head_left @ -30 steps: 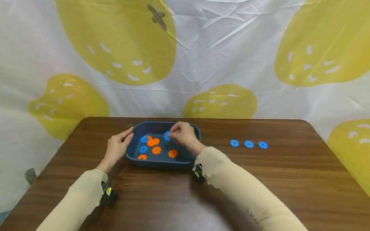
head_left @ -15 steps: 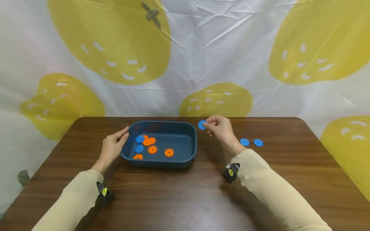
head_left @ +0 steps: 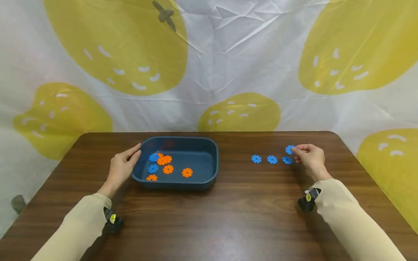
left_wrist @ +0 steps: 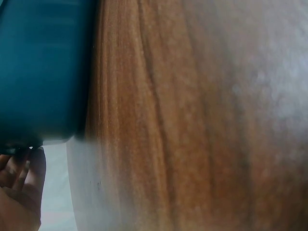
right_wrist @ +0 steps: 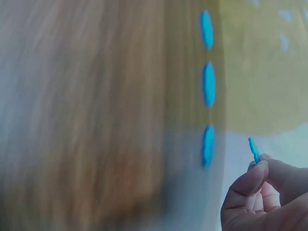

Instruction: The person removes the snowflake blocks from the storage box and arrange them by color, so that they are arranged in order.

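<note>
At the right of the head view, the right hand (head_left: 310, 160) pinches a notched blue disc (head_left: 290, 149) by its edge between thumb and fingertips. The held disc lies to the upper left of that hand's knuckles and just above the rightmost blue disc (head_left: 287, 160) of a row of three in the frame. The row's long axis runs left to right, with the middle disc (head_left: 272, 159) and leftmost disc (head_left: 256, 159) spaced apart. The right wrist view shows the held disc edge-on, slightly tilted, apart from the row.

The left hand (head_left: 121, 167), far from the row, rests fairly straight fingers against the left end of a dark blue tray (head_left: 212, 174), left of centre on the table (head_left: 228, 217). Inside are two blue discs (head_left: 152, 168) and several orange discs (head_left: 187, 172), some overlapping.
</note>
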{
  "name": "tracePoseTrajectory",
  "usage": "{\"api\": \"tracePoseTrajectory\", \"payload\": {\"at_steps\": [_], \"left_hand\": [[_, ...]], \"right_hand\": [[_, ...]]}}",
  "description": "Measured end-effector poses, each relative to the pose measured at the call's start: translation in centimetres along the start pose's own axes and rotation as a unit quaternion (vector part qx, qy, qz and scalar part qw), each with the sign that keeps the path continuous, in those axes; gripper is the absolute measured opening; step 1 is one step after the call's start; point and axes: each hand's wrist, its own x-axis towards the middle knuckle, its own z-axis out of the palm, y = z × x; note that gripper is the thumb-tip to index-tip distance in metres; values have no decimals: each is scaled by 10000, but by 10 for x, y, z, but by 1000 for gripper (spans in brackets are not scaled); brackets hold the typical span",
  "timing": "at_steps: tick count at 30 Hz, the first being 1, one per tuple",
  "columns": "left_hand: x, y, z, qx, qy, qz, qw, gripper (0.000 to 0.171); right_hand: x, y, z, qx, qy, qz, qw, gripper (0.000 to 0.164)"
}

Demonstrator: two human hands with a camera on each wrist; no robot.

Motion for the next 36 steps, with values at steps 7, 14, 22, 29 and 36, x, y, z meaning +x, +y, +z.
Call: {"api": "tracePoseTrajectory", "payload": {"at_steps": [7, 14, 22, 29, 36], "left_hand": [[-1, 2, 0, 121, -25, -47, 9999, 40], [-2, 2, -1, -6, -64, -83, 9999, 40], [0, 2, 0, 10, -28, -84, 10000, 40], [0, 3, 1, -20, -31, -104, 9999, 40], [-1, 4, 0, -10, -70, -167, 9998, 40]], "right_hand": [[0, 21, -29, -561, 100, 247, 9981, 27], [1, 29, -36, -826, -33, 266, 9962, 24], [1, 28, -34, -1323, -32, 40, 9912, 27], [1, 26, -33, -1855, 42, 15, 9826, 27], [2, 26, -34, -2196, -88, -7, 9755, 29]]}}
